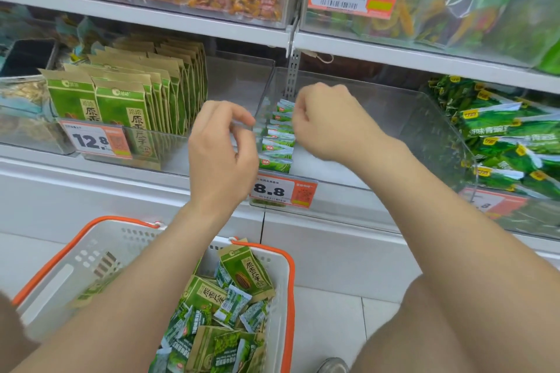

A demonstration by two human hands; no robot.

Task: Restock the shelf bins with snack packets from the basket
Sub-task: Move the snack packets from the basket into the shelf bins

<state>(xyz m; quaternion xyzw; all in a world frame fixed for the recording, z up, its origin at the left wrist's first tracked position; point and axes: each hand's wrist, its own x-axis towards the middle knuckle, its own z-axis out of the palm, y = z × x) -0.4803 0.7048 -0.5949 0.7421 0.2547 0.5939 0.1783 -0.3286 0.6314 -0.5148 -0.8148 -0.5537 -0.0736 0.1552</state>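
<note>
White metal shelving point(181, 23) with a slotted upright point(292, 76) stands on pale floor tiles point(330, 312)

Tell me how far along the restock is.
Done: a row of small green packets stands along the left wall of the clear bin. In hand: the left hand and right hand are at that row, grip unclear. Left: most of that bin is bare, and the basket holds many mixed packets.

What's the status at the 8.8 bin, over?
Left hand curled at clear bin wall, right hand curled over small green packets row; grips unclear. Bin mostly unfilled. Basket holds more packets. Nothing blocking.
</note>
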